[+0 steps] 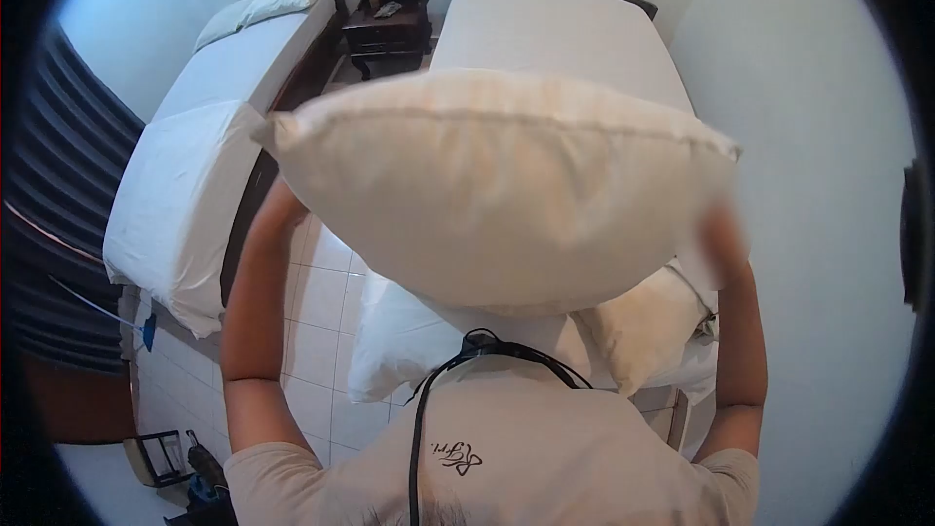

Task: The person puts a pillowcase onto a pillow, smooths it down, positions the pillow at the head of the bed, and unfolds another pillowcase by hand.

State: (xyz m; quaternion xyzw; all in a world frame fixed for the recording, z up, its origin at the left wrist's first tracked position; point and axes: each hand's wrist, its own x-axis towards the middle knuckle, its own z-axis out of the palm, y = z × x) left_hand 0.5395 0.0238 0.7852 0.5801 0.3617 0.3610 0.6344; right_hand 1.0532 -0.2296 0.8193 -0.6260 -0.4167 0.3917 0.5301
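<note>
A large cream pillow (506,200) is held up in front of my chest, between my two raised arms. My left hand (282,206) is at its left end, with the fingers hidden behind the pillow. At the right end, my right hand (722,242) is blurred against the pillow's side, and its fingers cannot be made out. Below the held pillow lie a white pillow (404,336) and a yellowish pillow (643,326), both partly covered by it. Farther ahead stands a bed with a white sheet (555,29).
Along the left stands another bed (190,166) with pillows (287,0) at its far end. A dark nightstand (388,34) is between the beds. Dark curtains (58,156) hang at the left, and a wall (818,185) rises at the right.
</note>
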